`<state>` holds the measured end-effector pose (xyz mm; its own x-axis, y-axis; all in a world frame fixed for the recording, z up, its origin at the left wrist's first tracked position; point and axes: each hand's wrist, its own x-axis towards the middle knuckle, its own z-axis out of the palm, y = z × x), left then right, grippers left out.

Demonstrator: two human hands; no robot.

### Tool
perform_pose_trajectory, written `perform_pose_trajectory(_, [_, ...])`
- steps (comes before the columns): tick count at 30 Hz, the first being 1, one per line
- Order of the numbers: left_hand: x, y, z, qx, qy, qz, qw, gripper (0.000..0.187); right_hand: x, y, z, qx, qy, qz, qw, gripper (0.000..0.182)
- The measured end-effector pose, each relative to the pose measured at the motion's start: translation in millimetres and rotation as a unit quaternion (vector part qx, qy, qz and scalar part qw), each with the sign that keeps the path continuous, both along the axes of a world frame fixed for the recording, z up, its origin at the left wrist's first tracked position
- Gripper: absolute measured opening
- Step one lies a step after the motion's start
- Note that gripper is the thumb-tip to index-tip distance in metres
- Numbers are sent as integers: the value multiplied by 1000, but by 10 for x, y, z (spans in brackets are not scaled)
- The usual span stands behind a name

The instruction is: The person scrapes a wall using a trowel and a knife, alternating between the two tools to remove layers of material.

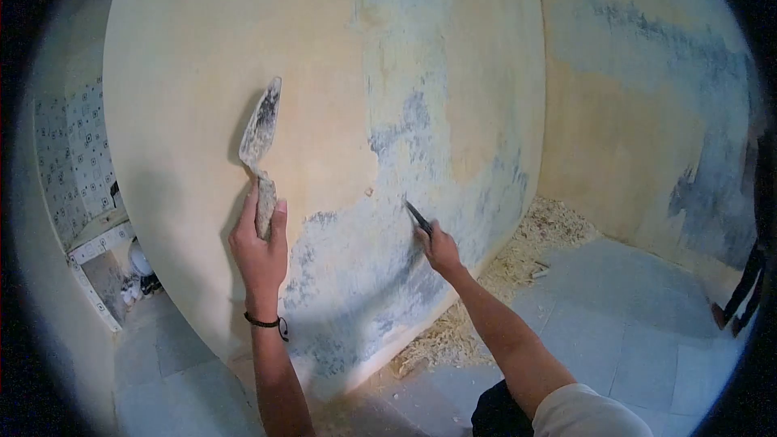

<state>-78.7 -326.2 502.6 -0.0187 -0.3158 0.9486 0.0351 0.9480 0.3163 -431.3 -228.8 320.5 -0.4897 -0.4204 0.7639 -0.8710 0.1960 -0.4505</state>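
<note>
My left hand [261, 247] is wrapped round the handle of a pointed trowel [261, 125], whose smeared blade points up beside the yellowish wall [316, 113]. My right hand [441, 249] grips a thin dark tool [418, 217], its tip at the patchy, partly stripped area [348, 251] of the wall. Bluish-grey and pale patches show there, below and right of the trowel. A small chip [369, 192] is on the wall between my two hands. How the tool's far end is shaped cannot be made out.
Pale shavings [453, 340] lie along the wall's foot on the grey tiled floor [615, 332]. Another patchy wall [631, 113] stands at the right. A person's dark-clothed legs [749, 283] show at the right edge. At left are patterned tiles [69, 162] and a ledge [101, 241].
</note>
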Motion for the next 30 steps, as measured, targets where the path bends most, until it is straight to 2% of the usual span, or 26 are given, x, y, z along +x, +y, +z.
perform_pose_trajectory(2, [-34, 20, -9, -19, -1, 23, 1000, 45, -313, 172, -594, 4, -42, -57, 997, 33])
perform_pose_trajectory(6, [-122, -9, -60, -18, 22, 11, 1000, 44, -642, 621, -1199, 130, -133, -188, 964, 36])
perform_pose_trajectory(12, [-227, 3, -105, -16, 65, 44, 997, 43, -971, 823, -1621, 245, -215, -241, 914, 39])
perform_pose_trajectory(15, [-300, -101, -187, -21, 90, 48, 995, 42, -991, 878, -1672, 399, -180, -230, 869, 39])
perform_pose_trajectory(17, [-311, -72, -195, -21, 98, 57, 993, 42, -1085, 925, -1738, 493, -122, -177, 843, 35])
perform_pose_trajectory(20, [-334, -39, -213, -17, 97, 37, 995, 48, -1280, 941, -1966, 490, -237, -185, 818, 30])
perform_pose_trajectory(21, [-336, -27, -232, 14, 94, 10, 995, 47, -1313, 1006, -2057, 471, -245, -175, 829, 25])
perform_pose_trajectory(23, [-246, -12, -258, 30, 23, 97, 995, 47, -1250, 1105, -2068, 426, -262, -151, 853, 23])
perform_pose_trajectory(24, [-195, 8, -209, 40, -11, 141, 989, 46, -1308, 1097, -2241, 396, -266, -164, 863, 23])
perform_pose_trajectory(25, [-133, 57, -133, 22, -25, 119, 992, 46, -1371, 1078, -2467, 369, -268, -175, 872, 22])
perform_pose_trajectory(26, [-95, 85, 9, -1, -32, 102, 994, 46, -1253, 1119, -2261, 368, -333, -165, 852, 22])
perform_pose_trajectory(28, [-21, 154, 296, 73, -31, 26, 996, 43, -991, 1310, -2078, 262, -462, -170, 830, 22])
perform_pose_trajectory(29, [-53, 214, 338, 168, 4, -14, 986, 46, -814, 1491, -2039, 159, -520, -189, 818, 23])
perform_pose_trajectory(30, [-66, 276, 335, 260, 38, -51, 963, 50, -815, 1771, -2279, 360, -341, -158, 854, 24])
